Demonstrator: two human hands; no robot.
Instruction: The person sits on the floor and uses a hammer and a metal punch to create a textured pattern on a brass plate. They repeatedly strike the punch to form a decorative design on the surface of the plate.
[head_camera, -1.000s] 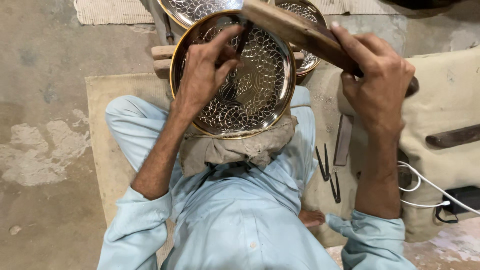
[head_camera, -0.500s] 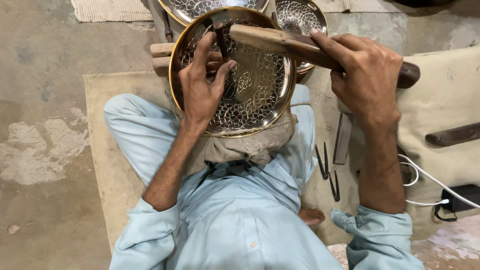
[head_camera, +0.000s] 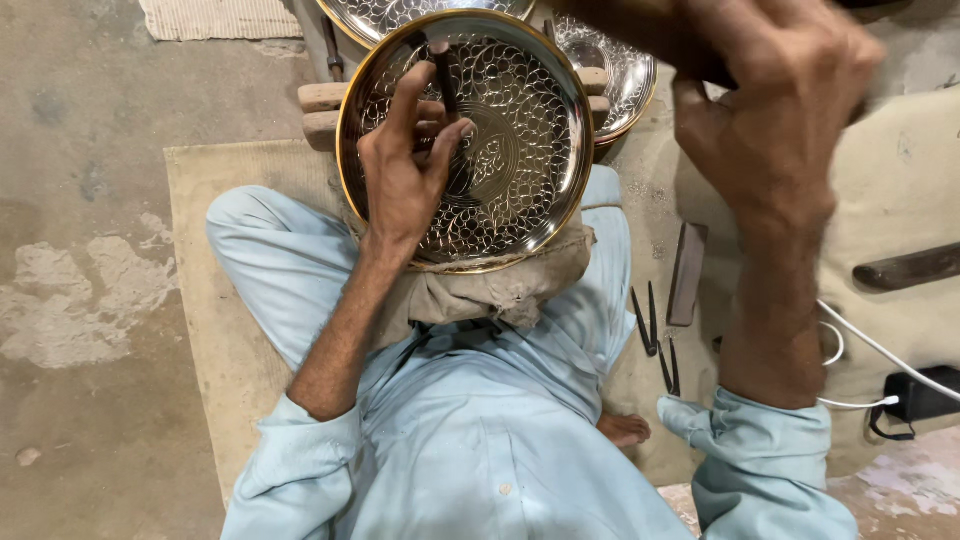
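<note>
A round engraved metal plate (head_camera: 520, 150) with a gold rim rests tilted on a cloth pad (head_camera: 500, 290) on my lap. My left hand (head_camera: 405, 175) lies on the plate and pinches a thin dark chisel (head_camera: 443, 80) upright against its patterned face. My right hand (head_camera: 775, 110) is raised to the right of the plate, blurred, gripping a dark wooden mallet (head_camera: 640, 30) whose head runs off the top edge.
Two more engraved plates (head_camera: 620, 70) lie behind the one on my lap, by wooden blocks (head_camera: 325, 110). Dark metal tools (head_camera: 655, 335) and a flat bar (head_camera: 688, 272) lie on the mat at right. A white cable (head_camera: 880, 350) and black adapter sit far right.
My right hand has swung the mallet up and away from the chisel, toward the camera. My left hand stays on the plate with the chisel.
</note>
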